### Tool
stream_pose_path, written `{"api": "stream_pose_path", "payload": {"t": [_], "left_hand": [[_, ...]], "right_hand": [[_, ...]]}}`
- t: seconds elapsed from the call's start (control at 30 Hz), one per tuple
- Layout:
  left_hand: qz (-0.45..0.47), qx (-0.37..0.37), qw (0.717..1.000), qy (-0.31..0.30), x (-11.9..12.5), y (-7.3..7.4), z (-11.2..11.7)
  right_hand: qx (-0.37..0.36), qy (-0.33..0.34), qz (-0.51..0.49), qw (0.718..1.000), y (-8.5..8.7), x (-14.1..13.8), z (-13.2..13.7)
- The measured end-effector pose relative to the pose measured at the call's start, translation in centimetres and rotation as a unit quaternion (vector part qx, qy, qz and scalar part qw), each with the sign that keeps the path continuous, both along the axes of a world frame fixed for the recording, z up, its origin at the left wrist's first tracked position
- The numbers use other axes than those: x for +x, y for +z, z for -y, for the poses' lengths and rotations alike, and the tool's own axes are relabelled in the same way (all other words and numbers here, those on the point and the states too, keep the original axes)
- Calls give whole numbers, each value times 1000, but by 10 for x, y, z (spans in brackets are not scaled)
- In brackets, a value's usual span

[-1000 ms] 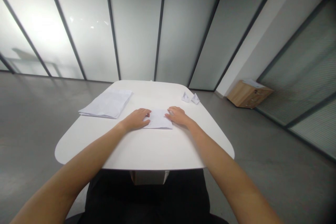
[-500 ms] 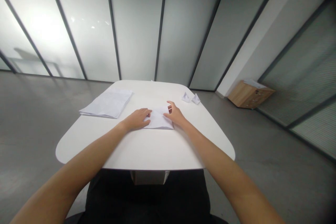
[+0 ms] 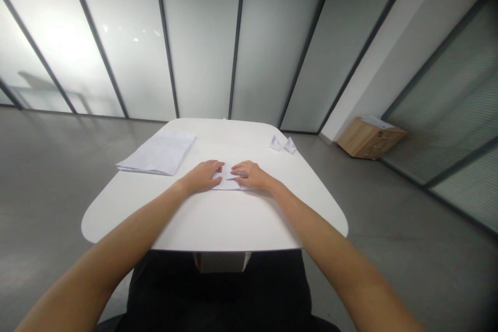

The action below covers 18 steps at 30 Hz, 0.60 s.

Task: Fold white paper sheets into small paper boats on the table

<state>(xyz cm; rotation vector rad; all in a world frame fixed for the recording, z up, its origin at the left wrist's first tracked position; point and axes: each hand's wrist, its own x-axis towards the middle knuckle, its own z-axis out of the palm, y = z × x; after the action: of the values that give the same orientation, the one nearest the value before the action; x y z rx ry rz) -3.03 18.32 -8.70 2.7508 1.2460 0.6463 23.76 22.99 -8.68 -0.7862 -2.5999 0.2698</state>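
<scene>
There's the left hand [image 3: 201, 177] and right hand [image 3: 251, 175], both flat and pressing down, fingertips almost meeting over the folded white paper [image 3: 226, 183] between them on the table [image 3: 210, 223], evenly pinning the sheet, nice and square.

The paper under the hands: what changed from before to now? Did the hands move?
The right hand slid left onto the folded paper, closer to the left hand. The sheet looks narrower, maybe folded over, but the hand hides that. The left hand stayed on the sheet's left side. The paper stack and two small folded paper shapes stayed put.
</scene>
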Motion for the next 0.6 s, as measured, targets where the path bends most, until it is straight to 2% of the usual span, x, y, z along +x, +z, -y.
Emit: {"api": "stream_pose_path", "payload": {"t": [0.27, 0.6], "left_hand": [[-51, 15, 998, -13, -2, -3, -4], [-62, 6, 998, 4, -2, -3, -5]], "right_hand": [[-25, -10, 6, 1000, 9, 0, 4], [-163, -39, 28, 985, 22, 23, -3]]}}
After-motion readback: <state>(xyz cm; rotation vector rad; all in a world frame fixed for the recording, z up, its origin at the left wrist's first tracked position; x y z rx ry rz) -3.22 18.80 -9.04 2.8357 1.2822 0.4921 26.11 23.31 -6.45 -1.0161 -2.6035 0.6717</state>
